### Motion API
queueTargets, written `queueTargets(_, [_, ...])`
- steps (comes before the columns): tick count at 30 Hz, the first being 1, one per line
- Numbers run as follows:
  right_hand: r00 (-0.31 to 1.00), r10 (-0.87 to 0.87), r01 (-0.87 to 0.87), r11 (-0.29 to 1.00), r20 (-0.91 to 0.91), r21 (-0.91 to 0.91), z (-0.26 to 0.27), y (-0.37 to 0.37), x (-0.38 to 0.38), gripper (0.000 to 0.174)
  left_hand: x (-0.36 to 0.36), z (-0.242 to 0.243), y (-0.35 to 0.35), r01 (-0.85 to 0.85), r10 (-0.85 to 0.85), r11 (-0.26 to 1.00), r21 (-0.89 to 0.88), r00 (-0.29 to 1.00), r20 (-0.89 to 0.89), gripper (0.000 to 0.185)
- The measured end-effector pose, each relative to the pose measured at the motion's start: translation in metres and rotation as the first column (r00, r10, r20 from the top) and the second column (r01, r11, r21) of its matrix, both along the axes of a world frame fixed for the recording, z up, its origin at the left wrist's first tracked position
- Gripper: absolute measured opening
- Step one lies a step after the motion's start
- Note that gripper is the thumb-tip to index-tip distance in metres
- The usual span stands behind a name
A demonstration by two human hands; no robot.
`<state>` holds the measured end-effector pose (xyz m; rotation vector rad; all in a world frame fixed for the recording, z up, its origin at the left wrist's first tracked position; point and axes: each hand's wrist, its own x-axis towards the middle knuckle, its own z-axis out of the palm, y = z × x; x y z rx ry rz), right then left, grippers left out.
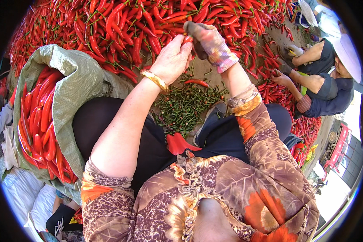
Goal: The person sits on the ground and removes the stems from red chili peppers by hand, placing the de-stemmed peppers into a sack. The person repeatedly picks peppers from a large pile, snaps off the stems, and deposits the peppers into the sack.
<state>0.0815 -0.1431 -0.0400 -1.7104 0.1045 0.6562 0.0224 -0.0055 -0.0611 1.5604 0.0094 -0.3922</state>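
My bare left hand (173, 59), with a yellow bangle at the wrist, grips a red chili pepper (188, 39); only a short piece of it shows. Against the same pepper, my right hand (210, 40) closes its fingers in a stained knit glove with dark fingertips. Most of the pepper and its stem are hidden between the hands. Just beyond them rises a large heap of red chili peppers (133, 27) with green stems. Below the hands, between my feet, lies a pile of green stems (184, 109). One loose red chili (196, 82) rests at its far edge.
An open woven sack (75, 72) of stemless red chilies (44, 112) stands against my left leg. To the right, a person in a wide hat (329, 84) sits handling chilies. White sacks (21, 187) lie at lower left. A red vehicle (335, 148) stands far right.
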Motion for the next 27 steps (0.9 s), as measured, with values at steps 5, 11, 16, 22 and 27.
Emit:
queueTargets(5, [0.902,-0.222,0.362,0.858,-0.371,0.366,-0.061,-0.020,0.004,0.031,-0.001,0.020,-0.002,0.009,-0.019,0.932,-0.363,1.000,-0.023,0.017])
queueTargets(11, [0.592,0.600,-0.560,-0.174,-0.538,-0.810,-0.185,-0.088,-0.068,0.034,-0.001,0.025,-0.004,-0.118,0.104,0.947,-0.300,0.993,-0.061,0.016])
queueTargets(16, [0.688,0.634,-0.488,0.043,-0.354,-0.872,-0.206,-0.093,-0.072,0.029,-0.001,0.019,-0.001,-0.202,0.153,0.941,-0.272,0.970,-0.189,0.014])
queueTargets(22, [0.820,0.495,-0.573,0.700,-0.287,-0.426,-0.105,-0.037,-0.010,0.033,0.002,0.007,0.007,-0.576,0.476,0.793,-0.199,0.789,-0.389,0.014])
queueTargets(27, [0.940,0.294,-0.324,0.928,-0.172,-0.183,-0.020,0.007,-0.008,0.037,0.003,0.002,0.011,-0.660,0.570,0.740,-0.125,0.716,-0.403,0.016])
